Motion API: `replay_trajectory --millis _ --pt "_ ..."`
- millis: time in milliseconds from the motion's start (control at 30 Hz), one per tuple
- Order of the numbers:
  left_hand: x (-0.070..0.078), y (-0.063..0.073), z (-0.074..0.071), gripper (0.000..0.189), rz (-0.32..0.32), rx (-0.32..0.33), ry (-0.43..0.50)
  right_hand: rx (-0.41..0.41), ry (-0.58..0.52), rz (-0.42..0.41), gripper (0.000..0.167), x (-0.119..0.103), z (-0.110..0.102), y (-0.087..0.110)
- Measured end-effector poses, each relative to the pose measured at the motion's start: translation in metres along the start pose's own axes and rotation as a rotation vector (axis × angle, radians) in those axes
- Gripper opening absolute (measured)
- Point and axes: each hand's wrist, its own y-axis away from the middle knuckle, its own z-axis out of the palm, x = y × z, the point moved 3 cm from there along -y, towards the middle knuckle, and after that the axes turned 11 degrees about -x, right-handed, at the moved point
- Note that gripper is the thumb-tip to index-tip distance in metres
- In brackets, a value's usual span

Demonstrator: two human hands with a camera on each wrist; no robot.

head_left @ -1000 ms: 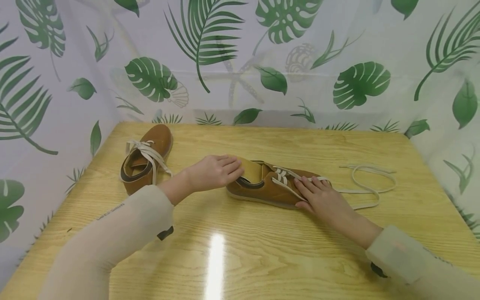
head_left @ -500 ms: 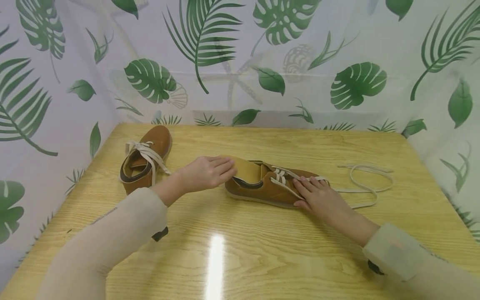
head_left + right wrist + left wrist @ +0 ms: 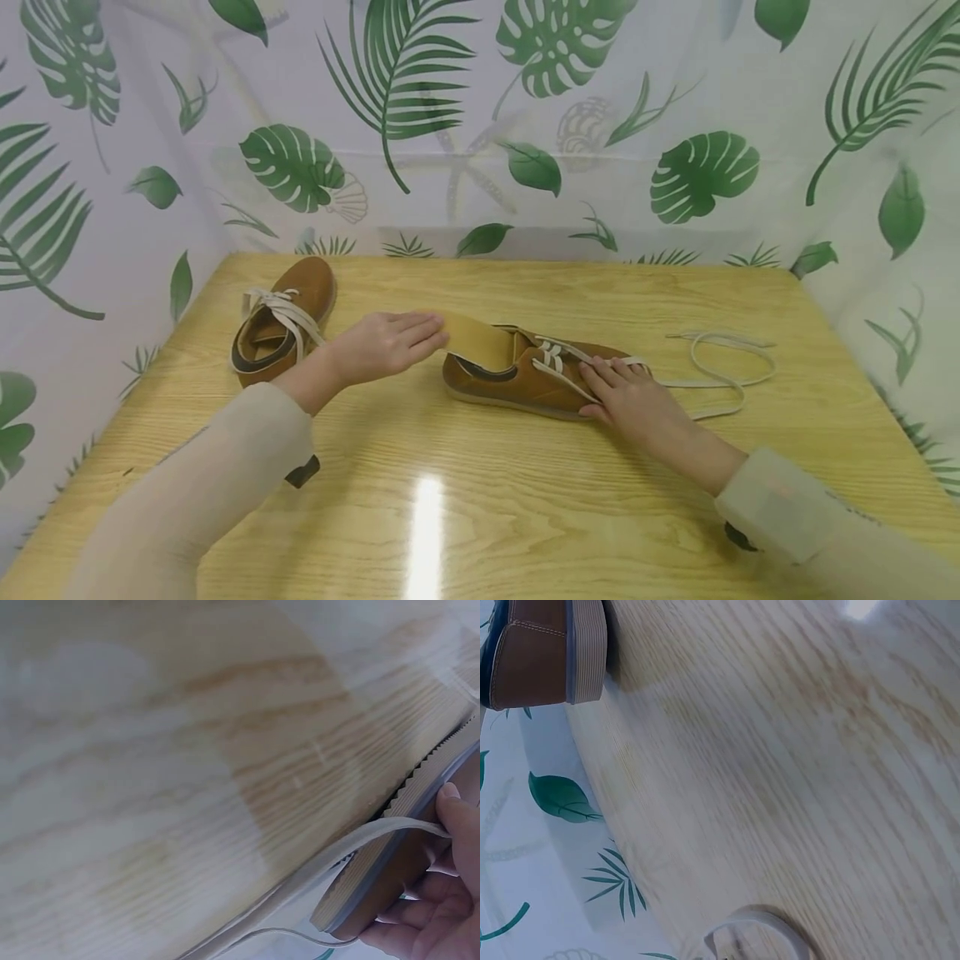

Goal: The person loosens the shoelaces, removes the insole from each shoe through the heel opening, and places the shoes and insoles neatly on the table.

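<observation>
The head view looks down on the table (image 3: 540, 508), wrist views closer.

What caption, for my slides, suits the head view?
Left hand holds a tan insole jutting from a brown shoe; right hand grips the toe.

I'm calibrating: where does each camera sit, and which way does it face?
Head: on the head, facing forward and down at the insole; left hand, right hand, sleeves show.
Left wrist: on that wrist, facing the tabletop and a shoe; no body shows.
Right wrist: on that wrist, facing the tabletop and gripped shoe; fingers and thumb show.
Head and right wrist share the gripped shoe.
</observation>
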Motion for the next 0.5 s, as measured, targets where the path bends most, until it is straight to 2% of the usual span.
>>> replay_trajectory --millis 133,500 --pt "-0.001 0.004 -0.002 0.016 -0.008 0.031 -0.001 -0.013 0.002 0.006 0.056 0.0 0.0 -0.001" --pt "-0.003 0.012 -0.008 0.025 -0.01 0.057 0.014 0.038 0.033 -0.01 0.056 -0.001 0.001 0.0"
